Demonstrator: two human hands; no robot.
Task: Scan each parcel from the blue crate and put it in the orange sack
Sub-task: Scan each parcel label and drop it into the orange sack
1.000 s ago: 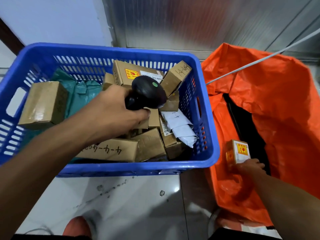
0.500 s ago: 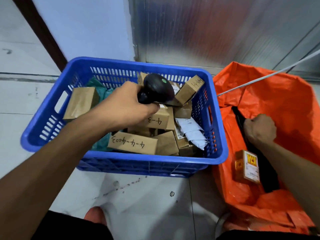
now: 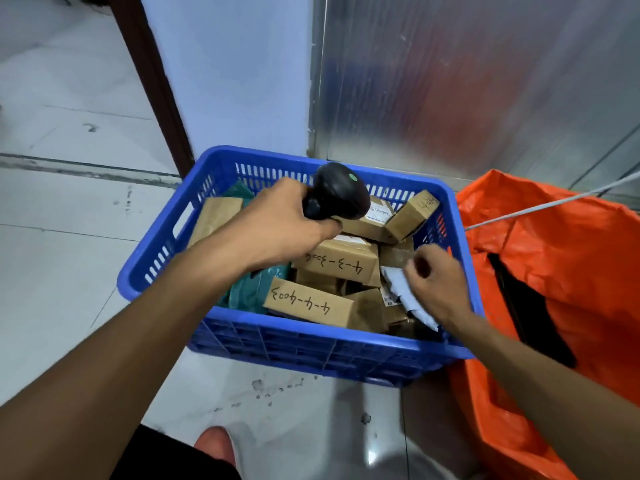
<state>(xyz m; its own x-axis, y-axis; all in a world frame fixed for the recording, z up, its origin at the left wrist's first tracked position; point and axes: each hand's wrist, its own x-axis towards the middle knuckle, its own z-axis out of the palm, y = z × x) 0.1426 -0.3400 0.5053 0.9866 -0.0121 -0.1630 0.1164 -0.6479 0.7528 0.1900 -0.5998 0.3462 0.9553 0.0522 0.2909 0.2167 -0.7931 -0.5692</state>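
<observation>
Reaching into the blue crate [image 3: 166, 268], the right hand [image 3: 437, 282] hovers over a pale mailer bag [image 3: 398, 285] at the crate's right end — fingers [image 3: 417, 263] curled loosely, gripping nothing yet. The bag lies just below and left of those fingers, its long axis running toward the near right corner. The left hand [image 3: 280, 230] is farther off, clenched round a black scanner [image 3: 341, 192] above the boxes. Handwriting reads "4-4-4003" on the near box [image 3: 304, 303] and roughly "4-3-30…" on the box behind [image 3: 341, 261]; printed labels are too small. The orange sack [image 3: 568, 271] stands open beside the crate on the right.
</observation>
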